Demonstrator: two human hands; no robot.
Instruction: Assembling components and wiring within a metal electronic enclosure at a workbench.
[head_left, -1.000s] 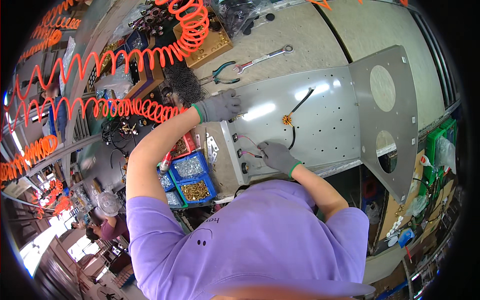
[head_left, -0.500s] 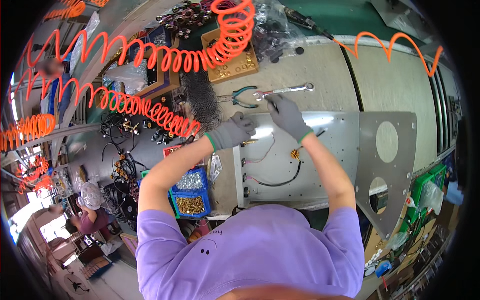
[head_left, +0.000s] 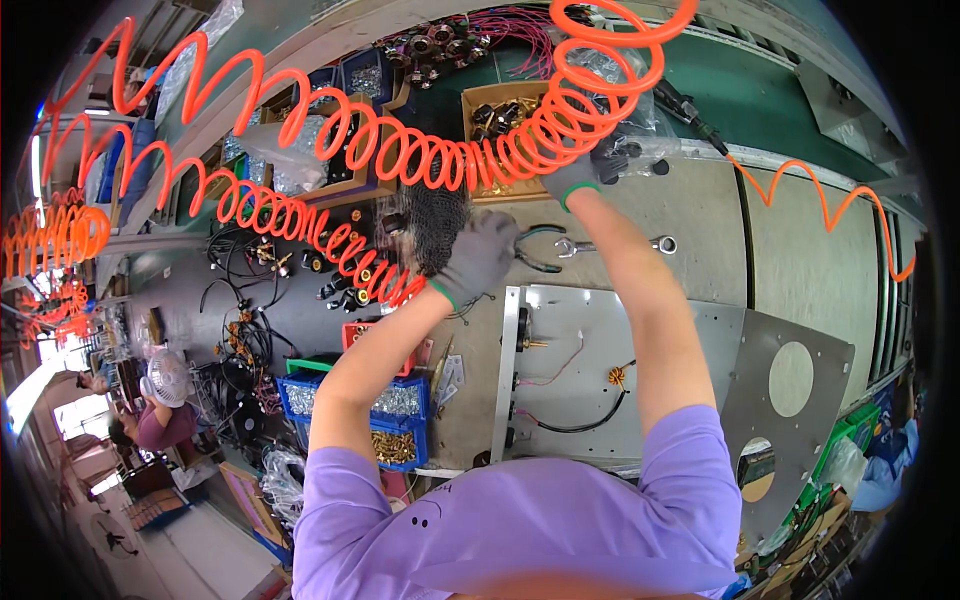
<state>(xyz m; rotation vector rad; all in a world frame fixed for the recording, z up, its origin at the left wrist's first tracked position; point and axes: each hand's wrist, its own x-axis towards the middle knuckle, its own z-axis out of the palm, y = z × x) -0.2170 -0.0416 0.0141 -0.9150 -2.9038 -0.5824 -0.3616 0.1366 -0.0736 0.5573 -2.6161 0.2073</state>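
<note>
My right hand (head_left: 583,172), gloved, closes among the orange coiled hose (head_left: 520,140) beyond the combination wrench (head_left: 615,245). My left hand (head_left: 478,258) rests curled just left of that wrench, nearer it, touching the pliers (head_left: 535,250). The wrench lies crosswise.
</note>
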